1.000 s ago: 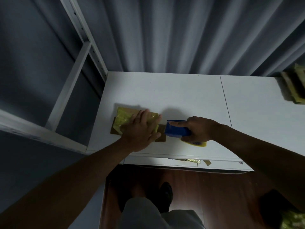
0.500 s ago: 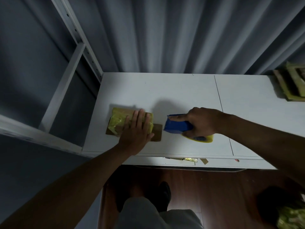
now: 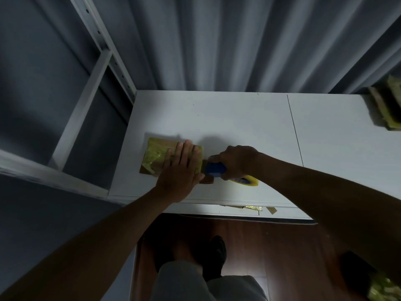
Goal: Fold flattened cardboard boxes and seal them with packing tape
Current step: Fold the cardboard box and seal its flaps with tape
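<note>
Left hand (image 3: 181,170) flat w/ straight fingers, pressing down on small cardboard box (image 3: 161,156) wrapped in yellow tape, on white tabletop (image 3: 227,118) near front edge. Right hand (image 3: 236,161) grips blue tape dispenser (image 3: 214,169) just right of box, yellow tape roll (image 3: 249,181) at its back. More taped boxes (image 3: 388,105) at far right edge. Grey curtain (image 3: 238,44) behind.

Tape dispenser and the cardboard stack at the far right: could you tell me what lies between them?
In the head view, only bare white table separates the dispenser from the stack.
</note>
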